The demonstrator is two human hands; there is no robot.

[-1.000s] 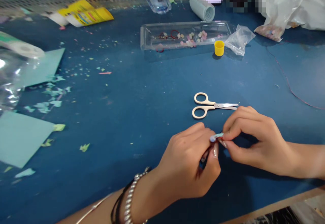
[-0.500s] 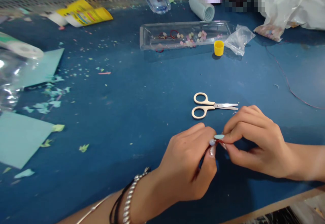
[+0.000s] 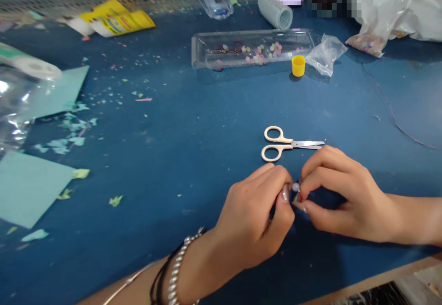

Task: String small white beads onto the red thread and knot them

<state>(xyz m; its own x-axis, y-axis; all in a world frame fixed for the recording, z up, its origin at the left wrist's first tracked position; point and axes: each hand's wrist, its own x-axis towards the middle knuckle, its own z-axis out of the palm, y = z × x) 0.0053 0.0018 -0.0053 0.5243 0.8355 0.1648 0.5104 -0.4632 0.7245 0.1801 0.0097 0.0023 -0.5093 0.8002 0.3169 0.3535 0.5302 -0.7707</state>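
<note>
A small pale lilac bead (image 3: 296, 187) shows between the fingertips of both hands, with a bit of red cord (image 3: 300, 197) just below it. My right hand (image 3: 352, 194) pinches the cord between thumb and forefinger. My left hand (image 3: 257, 217) is closed, thumb pressed against forefinger right beside the bead; what lies in that pinch is hidden. Just beyond the hands, scissors (image 3: 281, 143) with cream handles lie on the blue table, their blades slightly apart and the tips close to my right knuckles.
Farther back is a clear plastic tray (image 3: 200, 56) with flower beads and red cord. Near it are a yellow cap (image 3: 298, 67), a small clear bag (image 3: 326, 55) and a ribbed roll (image 3: 276, 12). Teal sheets (image 3: 34, 187) and paper scraps lie left; a thin thread (image 3: 390, 109) lies right.
The bead has shifted slightly right and up, from against my left fingertips toward the right ones. My right fingers have turned a little around the cord. The scissors lie still.
</note>
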